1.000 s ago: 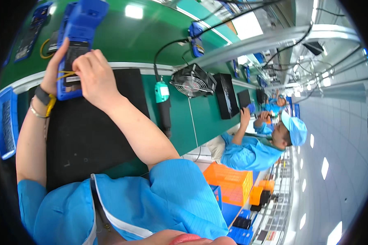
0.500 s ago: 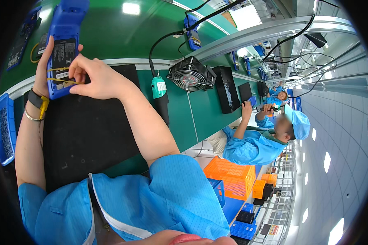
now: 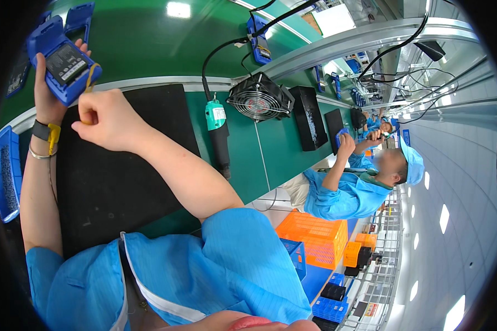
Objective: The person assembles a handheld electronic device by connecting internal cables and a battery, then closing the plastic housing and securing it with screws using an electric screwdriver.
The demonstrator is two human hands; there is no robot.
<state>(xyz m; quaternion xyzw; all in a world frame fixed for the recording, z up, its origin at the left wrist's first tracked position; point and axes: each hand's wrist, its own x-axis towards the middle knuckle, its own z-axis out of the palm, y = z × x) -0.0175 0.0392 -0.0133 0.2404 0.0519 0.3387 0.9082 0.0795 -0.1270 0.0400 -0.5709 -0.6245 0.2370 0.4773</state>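
My left hand (image 3: 49, 105) is wrapped round a blue handheld device (image 3: 36, 44), tilted above the far left of the bench. A black battery (image 3: 66, 63) with a white label shows in its open back. My right hand (image 3: 113, 121) is closed in a pinch just below the device's near end. From the closed fingers a yellow rubber band (image 3: 90, 77) stretches up to that end. A dark wristband with a yellow clip (image 3: 52, 132) circles my left wrist. Below the device lies a black mat (image 3: 121, 182).
A blue tray of small dark parts (image 3: 8, 190) stands at the left. Right of the mat are a green-and-black electric screwdriver (image 3: 217, 124), a black fan (image 3: 258, 102) and a black parts box (image 3: 307, 118). A co-worker in blue (image 3: 342, 190) works farther right; more devices lie beyond.
The rubber band lay across the device's back; now it is drawn off the near end toward my right hand. The device has turned and shifted left; my right hand has moved down, away from it.
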